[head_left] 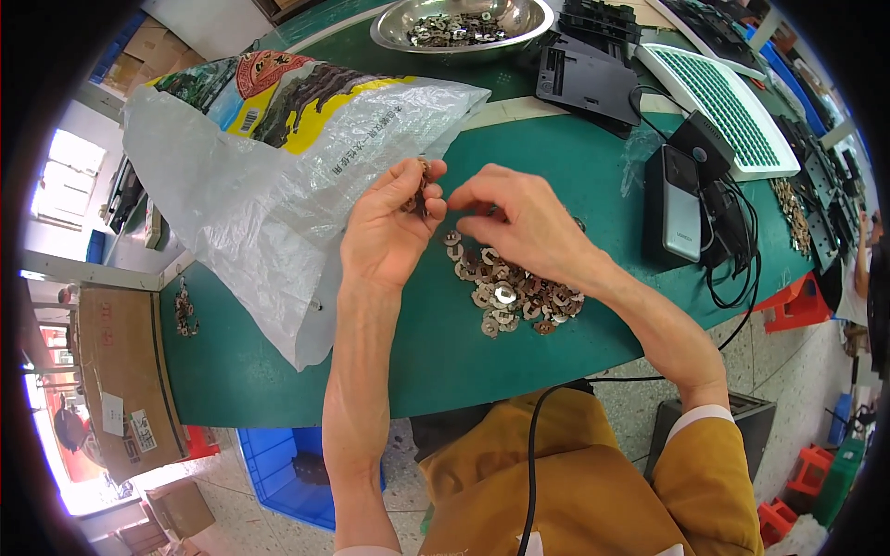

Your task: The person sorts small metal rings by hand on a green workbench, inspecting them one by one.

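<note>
My left hand (pixel 385 222) is raised over the green table, its fingers closed around a small bunch of flat metal parts (pixel 420 190). Just to its right, my right hand (pixel 528 218) is loosely curved, thumb and forefinger apart, with no part visible between them. The fingertips of both hands almost meet. Below and partly behind my right hand lies a loose pile of small silvery metal pieces (pixel 528 301), ring-like with cut-outs. A large white plastic bag (pixel 241 213) with a colourful printed panel lies left of my left hand.
A steel bowl (pixel 528 23) of similar parts stands at the back. Black plastic housings (pixel 584 88), a white-green tray (pixel 718 107) and a black-grey device (pixel 681 208) with cables are to the right. More small parts (pixel 185 310) lie far left. A blue crate (pixel 283 473) sits below.
</note>
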Motion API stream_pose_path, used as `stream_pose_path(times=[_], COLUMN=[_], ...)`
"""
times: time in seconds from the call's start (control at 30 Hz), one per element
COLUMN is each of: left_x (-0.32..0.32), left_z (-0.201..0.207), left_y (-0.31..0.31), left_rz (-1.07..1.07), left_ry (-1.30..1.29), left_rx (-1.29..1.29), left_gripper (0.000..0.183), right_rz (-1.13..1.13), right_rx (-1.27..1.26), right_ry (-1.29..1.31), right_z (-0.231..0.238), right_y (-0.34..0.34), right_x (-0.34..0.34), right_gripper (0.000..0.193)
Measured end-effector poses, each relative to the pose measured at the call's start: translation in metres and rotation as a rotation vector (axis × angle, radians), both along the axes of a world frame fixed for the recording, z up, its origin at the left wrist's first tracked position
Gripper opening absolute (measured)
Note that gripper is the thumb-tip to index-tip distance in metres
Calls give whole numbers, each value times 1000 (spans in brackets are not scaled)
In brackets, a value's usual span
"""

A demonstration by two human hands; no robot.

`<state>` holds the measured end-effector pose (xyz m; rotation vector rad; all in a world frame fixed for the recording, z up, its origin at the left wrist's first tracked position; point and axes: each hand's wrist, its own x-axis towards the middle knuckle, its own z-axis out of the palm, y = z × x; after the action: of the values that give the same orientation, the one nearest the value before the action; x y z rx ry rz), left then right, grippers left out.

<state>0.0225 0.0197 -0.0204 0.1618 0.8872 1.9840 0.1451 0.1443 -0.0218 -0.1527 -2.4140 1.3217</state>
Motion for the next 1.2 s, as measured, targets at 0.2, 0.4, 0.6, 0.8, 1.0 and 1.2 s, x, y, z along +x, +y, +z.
stream_pose_path(times=[0.2,0.4,0.6,0.8,1.0,1.2], left_x=[-6,-3,-2,-1,7,8], left_z=[-2,-1,0,-3,-1,-6], left_y=[-1,-1,-1,2,4,5], left_rz=[-2,28,2,-12,-35,-86], left_ry=[-95,-110,-74,-67,60,89], left_rx=[82,77,70,65,-53,-112], left_gripper=[9,13,17,15,21,20], right_rz=[41,54,136,62,26,84], right_rx=[382,446,375,39,-339,-598], right_ry=[55,54,-46,-61,-114,-116], right_z=[-9,-8,-9,6,12,21], right_y=[-15,-14,-6,8,17,18], right_x=[3,4,2,1,-1,2], right_gripper=[18,15,11,15,9,9])
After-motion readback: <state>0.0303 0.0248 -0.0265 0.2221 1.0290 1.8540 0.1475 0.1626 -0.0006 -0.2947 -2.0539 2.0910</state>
